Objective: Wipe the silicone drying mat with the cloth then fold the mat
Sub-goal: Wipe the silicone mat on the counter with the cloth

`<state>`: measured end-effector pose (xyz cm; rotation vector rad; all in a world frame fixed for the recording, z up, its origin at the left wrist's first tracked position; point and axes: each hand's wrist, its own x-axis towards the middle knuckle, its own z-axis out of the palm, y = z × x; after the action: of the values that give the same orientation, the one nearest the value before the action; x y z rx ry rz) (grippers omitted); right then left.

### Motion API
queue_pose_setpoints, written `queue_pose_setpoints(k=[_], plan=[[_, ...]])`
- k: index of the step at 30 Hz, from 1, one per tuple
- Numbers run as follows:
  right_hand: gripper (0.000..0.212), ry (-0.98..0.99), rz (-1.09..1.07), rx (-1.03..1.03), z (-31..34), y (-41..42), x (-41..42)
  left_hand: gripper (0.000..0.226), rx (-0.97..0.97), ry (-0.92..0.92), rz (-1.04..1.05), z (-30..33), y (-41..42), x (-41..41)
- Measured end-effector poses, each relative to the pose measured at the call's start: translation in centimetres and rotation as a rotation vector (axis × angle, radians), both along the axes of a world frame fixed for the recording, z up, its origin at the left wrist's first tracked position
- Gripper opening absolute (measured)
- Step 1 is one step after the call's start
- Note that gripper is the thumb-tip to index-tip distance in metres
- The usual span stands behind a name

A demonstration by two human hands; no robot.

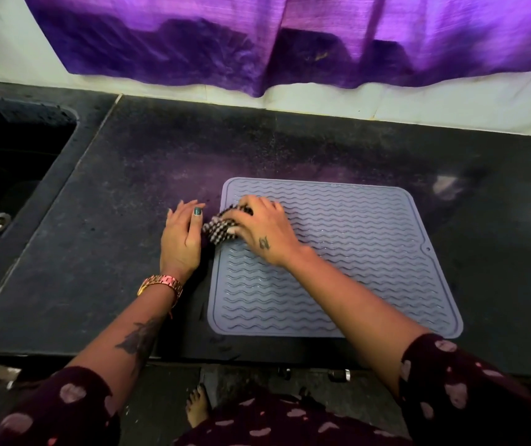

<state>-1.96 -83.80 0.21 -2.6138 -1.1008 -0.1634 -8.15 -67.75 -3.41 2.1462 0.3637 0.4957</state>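
Mat (pixel 338 259): flat on counter (pixel 113 252), right of centre | cloth (pixel 219 230): on mat's left edge, under right hand (pixel 257 226) | left hand (pixel 180 236): on counter, just left of mat | sink (pixel 10 175): far left | curtain (pixel 290 37): behind counter

No text, label, brand, number or sign can be read anywhere in the view. The mat (pixel 338 252) carries only raised wavy ridges, with no lettering. The marks on the right hand (pixel 259 228) and on the left forearm are drawn figures, not words. The watch (pixel 160 283) shows only its band, so any face or brand on it is out of sight.
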Motion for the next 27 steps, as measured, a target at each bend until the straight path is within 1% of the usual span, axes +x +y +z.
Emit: queue_pose_setpoints(k=[2,3,6,8,10,11,13,15,16,18,20,22,24,27], plan=[[0.032,-0.02,-0.093,0.055,-0.1,0.2,0.9,0.049,0.014,0.007,-0.007,0.1,-0.1,-0.1],[0.036,-0.028,-0.098,0.02,-0.4,0.4,1.0,0.049,0.021,0.014,-0.009,0.2,-0.1,-0.1],[0.044,-0.03,-0.03,-0.142,-1.9,0.5,0.7,0.042,0.084,0.066,-0.014,0.1,0.0,0.0],[0.044,0.018,-0.013,-0.166,-1.6,0.5,1.7,0.038,0.175,0.122,-0.006,-0.2,0.0,0.3],[0.042,0.082,0.02,-0.169,-0.8,0.7,3.2,0.041,0.27,0.179,-0.004,-0.3,0.0,0.5],[0.042,0.082,0.027,-0.154,-0.5,0.8,3.8,0.045,0.307,0.195,-0.01,-0.4,-0.1,0.5],[0.045,-0.001,-0.028,-0.113,-0.7,0.8,3.9,0.049,0.353,0.21,-0.016,-0.4,-0.1,0.6],[0.053,-0.075,-0.091,-0.129,-1.7,0.9,3.1,0.046,0.373,0.212,-0.011,-0.5,-0.1,0.6],[0.055,-0.077,-0.097,-0.151,-2.1,1.0,2.8,0.045,0.384,0.216,-0.011,-0.6,-0.1,0.6],[0.052,-0.023,-0.077,-0.187,-2.0,1.0,3.4,0.046,0.41,0.224,-0.012,-0.6,-0.1,0.7],[0.045,0.056,-0.034,-0.206,-1.0,1.1,5.1,0.047,0.432,0.235,-0.008,-0.6,-0.1,0.7],[0.042,0.062,-0.035,-0.166,-0.1,1.4,6.4,0.048,0.437,0.239,-0.004,-0.6,-0.1,0.7],[0.05,-0.005,-0.119,-0.128,-0.1,1.9,6.5,0.048,0.431,0.24,-0.004,-0.7,-0.1,0.7],[0.069,-0.027,-0.154,-0.214,-1.3,2.6,5.4,0.049,0.43,0.248,-0.004,-0.7,-0.1,0.8]])
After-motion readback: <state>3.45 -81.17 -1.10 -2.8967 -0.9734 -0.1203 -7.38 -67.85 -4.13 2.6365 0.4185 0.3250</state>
